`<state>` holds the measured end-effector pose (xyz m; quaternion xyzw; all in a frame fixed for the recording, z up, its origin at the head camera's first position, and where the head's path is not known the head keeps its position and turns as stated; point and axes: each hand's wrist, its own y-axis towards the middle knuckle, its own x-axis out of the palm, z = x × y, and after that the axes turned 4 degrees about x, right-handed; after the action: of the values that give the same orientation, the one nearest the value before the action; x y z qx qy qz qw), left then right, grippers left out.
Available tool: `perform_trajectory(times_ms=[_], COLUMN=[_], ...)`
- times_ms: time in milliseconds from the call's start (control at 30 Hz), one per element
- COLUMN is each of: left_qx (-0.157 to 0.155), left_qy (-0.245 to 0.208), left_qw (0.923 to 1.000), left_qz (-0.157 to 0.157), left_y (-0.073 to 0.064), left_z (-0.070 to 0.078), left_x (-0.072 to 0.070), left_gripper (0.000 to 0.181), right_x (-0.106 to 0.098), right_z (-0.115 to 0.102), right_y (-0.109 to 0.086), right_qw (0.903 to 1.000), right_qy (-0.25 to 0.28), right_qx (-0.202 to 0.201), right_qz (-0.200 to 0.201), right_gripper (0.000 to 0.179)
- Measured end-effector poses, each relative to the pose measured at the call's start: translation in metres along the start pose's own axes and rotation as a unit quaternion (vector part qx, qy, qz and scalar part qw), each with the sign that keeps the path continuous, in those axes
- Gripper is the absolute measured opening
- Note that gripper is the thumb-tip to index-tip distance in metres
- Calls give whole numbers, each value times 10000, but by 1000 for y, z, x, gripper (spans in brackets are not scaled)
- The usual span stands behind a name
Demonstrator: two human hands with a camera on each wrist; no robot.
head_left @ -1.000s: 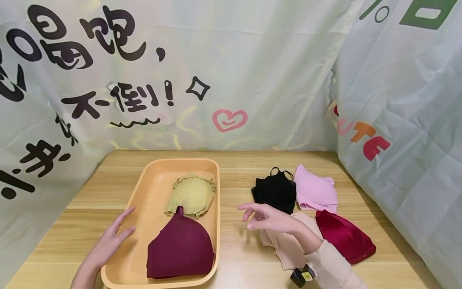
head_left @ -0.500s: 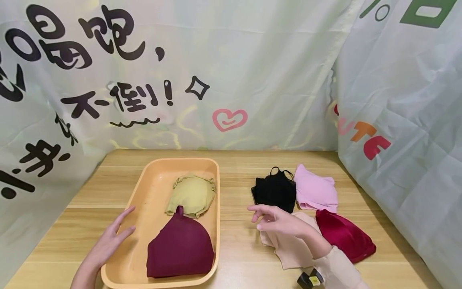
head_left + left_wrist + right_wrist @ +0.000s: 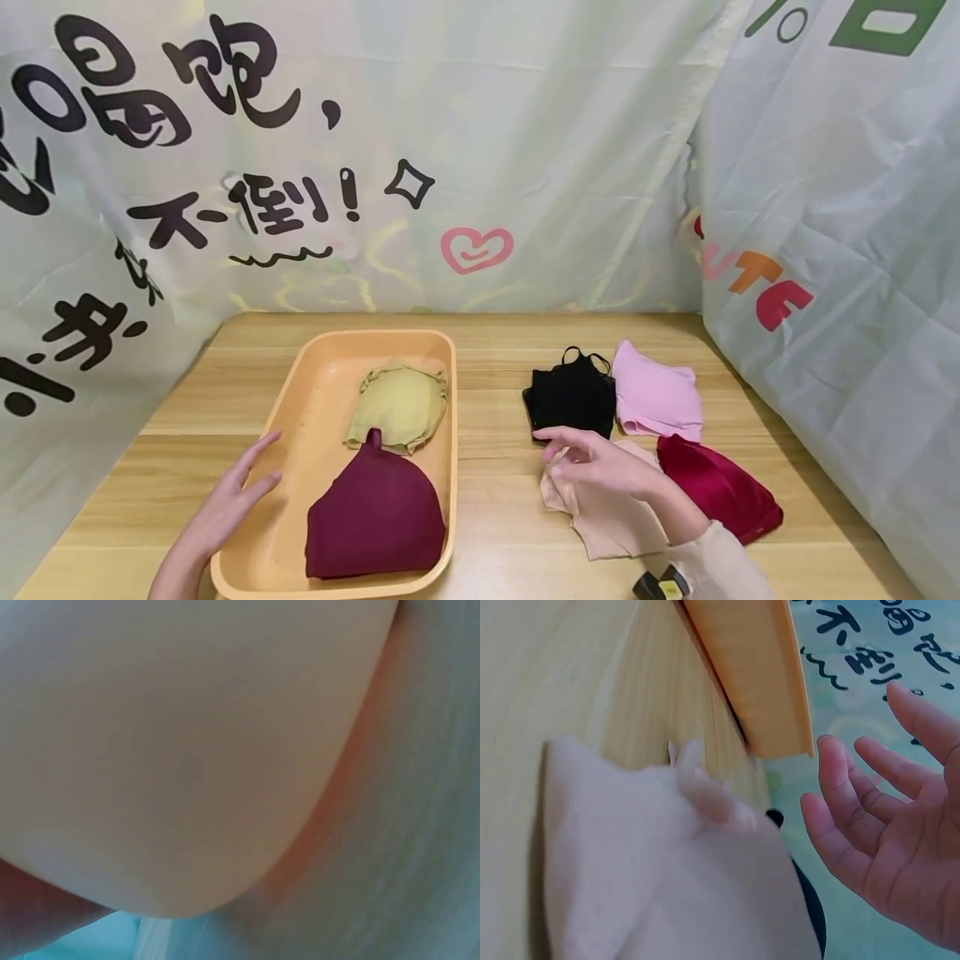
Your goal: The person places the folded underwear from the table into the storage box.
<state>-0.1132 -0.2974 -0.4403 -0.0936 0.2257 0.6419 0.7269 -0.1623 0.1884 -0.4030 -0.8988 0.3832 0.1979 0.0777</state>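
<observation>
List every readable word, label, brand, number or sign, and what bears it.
"喝饱," on the back curtain
"不倒!" on the back curtain
"UTE" on the right-hand curtain; preceding letter mostly hidden
Slanted characters, far left: unclear
Yellow label on wrist camera: too small

Printed curtain (image 3: 577, 167) behind wooden table (image 3: 491, 375)

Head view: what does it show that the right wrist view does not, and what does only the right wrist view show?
Only the head view shows the left hand, yellow-green garment, plum garment, lilac garment and red garment.
Only the right wrist view shows the palm of the right hand.
Both show the right hand, beige garment, orange tray, wooden table and dark writing on the curtain.
</observation>
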Motion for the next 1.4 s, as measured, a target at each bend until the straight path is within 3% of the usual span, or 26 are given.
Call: perform_trajectory(times_ms=[333,800,1000,1233,1400], left_qx=[-8,39,37,19,-31], left_qy=[-20,-85,-11,37,31], left_qw=[10000,10000,10000,10000,10000], left_qz=[8,12,14,8,-21], left_y=[0,0,0,0,0], left_z=[1,1,1,1,2], left_x=[0,1,1,1,0], left_gripper=[56,57,57,57,58], right_x=[-8,-16,-20,-23,-24], right_z=[2,11,13,19,21], right_y=[-20,-36,-45,-52,-56], right_qw=[9973,9952,9925,9905,9852], right_qy=[191,406,142,-230,-509], right_qx=[625,726,937,850,1117], right_qz=[325,509,771,1060,1200], right_gripper=[48,51,53,52,52])
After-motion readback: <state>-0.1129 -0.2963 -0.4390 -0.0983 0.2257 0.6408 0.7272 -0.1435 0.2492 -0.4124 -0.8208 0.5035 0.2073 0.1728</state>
